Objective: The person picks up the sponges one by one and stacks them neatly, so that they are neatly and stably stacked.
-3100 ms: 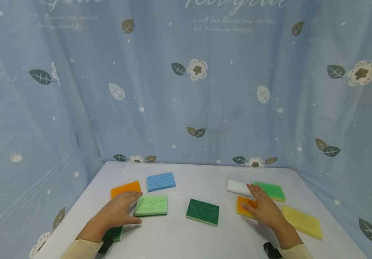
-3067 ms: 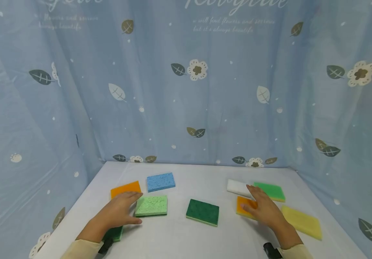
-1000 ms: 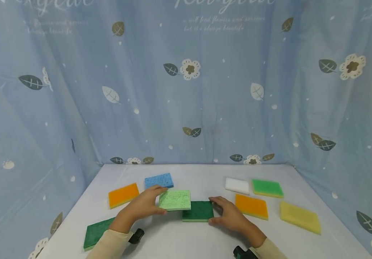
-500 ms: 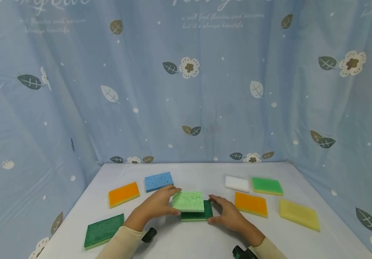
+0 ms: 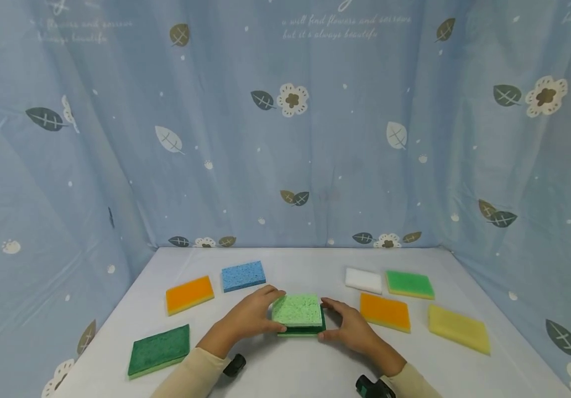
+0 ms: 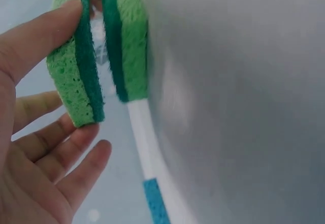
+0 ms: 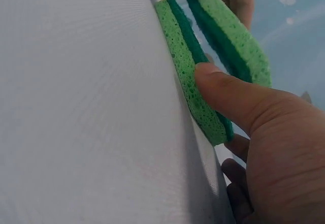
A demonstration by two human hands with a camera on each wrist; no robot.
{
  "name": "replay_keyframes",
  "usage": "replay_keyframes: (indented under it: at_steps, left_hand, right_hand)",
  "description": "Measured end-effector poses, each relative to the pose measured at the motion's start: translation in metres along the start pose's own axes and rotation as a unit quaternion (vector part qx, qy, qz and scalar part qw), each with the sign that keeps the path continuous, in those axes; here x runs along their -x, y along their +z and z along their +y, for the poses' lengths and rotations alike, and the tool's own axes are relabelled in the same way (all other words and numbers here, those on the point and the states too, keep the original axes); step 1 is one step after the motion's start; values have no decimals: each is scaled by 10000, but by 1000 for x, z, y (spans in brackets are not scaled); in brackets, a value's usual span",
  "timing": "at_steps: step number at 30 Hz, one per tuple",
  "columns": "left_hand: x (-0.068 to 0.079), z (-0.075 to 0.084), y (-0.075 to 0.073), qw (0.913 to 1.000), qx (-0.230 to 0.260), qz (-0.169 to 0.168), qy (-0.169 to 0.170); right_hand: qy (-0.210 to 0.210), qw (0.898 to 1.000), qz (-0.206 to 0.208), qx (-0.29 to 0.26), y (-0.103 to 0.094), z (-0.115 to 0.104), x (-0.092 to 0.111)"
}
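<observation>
My left hand (image 5: pixel 247 318) pinches a scrub sponge (image 5: pixel 297 310) by its left side, light green face up and dark green scouring layer beneath. It hovers just over a second scrub sponge (image 6: pixel 133 56), which lies on the table with its dark green side up. A narrow gap between the two shows in both wrist views. The right hand (image 5: pixel 357 331) holds the lower sponge at its right end, the thumb (image 7: pixel 218 84) on its near edge. From the head view the upper sponge covers most of the lower one.
On the white table (image 5: pixel 275 373), a blue sponge (image 5: pixel 243 276), an orange sponge (image 5: pixel 189 294) and a dark green sponge (image 5: pixel 159 351) lie left. To the right are a white sponge (image 5: pixel 363 280), green sponge (image 5: pixel 409 284), orange sponge (image 5: pixel 385 312) and yellow sponge (image 5: pixel 458 329). A blue curtain (image 5: pixel 285 138) surrounds it.
My left hand has picked up the light green sponge and carried it right, over the central sponge. My right hand has moved left to hold that lower sponge, which now lies straighter.
</observation>
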State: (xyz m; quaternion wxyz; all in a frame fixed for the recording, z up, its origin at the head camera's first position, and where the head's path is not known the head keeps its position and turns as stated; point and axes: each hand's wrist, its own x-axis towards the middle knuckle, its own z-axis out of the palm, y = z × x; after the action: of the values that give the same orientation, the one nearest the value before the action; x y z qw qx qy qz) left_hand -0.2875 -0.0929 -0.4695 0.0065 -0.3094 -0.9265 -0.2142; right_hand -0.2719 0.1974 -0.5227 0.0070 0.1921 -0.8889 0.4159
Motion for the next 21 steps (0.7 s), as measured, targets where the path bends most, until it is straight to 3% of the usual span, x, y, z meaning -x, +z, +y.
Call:
replay_keyframes:
  at_steps: [10, 21]
  left_hand:
    - [-3, 4, 11, 9999, 11, -70, 105]
    - [-3, 3, 11, 9999, 48, -94, 105]
  right_hand:
    - [186, 9996, -21, 189, 1, 3, 1]
    - [58, 9997, -24, 234, 0, 2, -1]
